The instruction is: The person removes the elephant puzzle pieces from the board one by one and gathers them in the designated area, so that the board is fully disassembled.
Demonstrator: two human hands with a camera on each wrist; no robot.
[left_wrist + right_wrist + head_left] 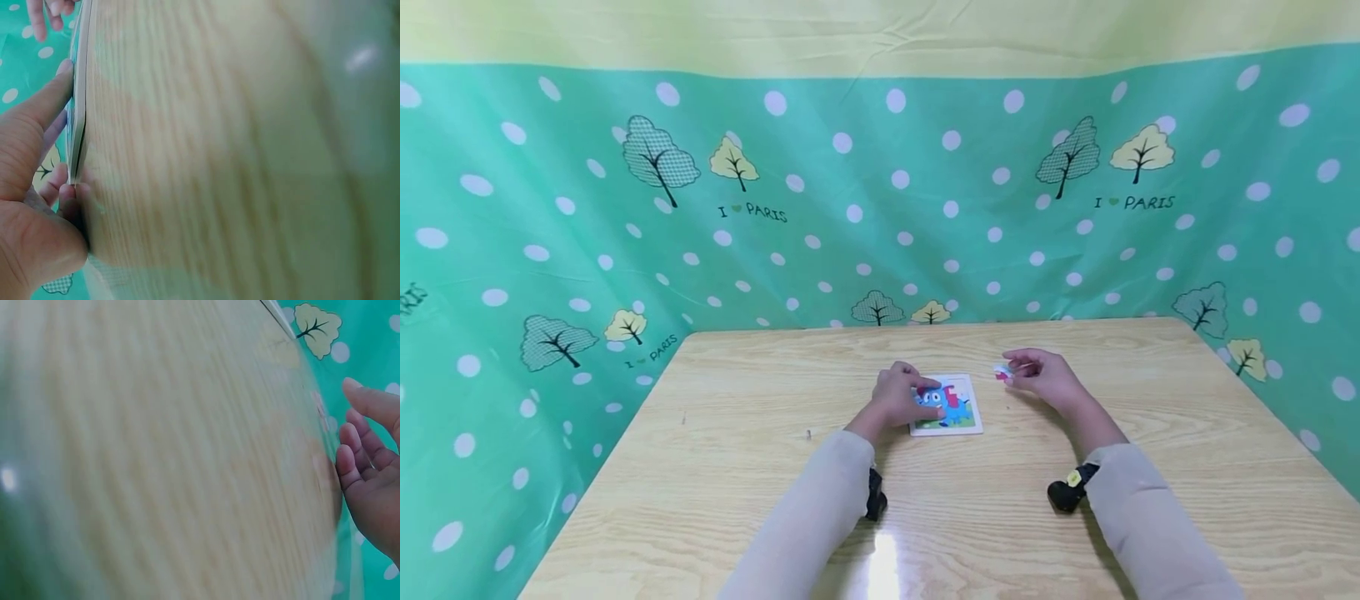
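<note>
Toward the counter (752, 467)'s far edge, the spread left hand (900, 396) is touching a puzzle (957, 408), the relaxed right hand (1048, 377) flanking a piece (1001, 372)

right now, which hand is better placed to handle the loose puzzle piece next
Likely the right hand: it is right by the loose piece, while the left hand rests on the puzzle.
</note>
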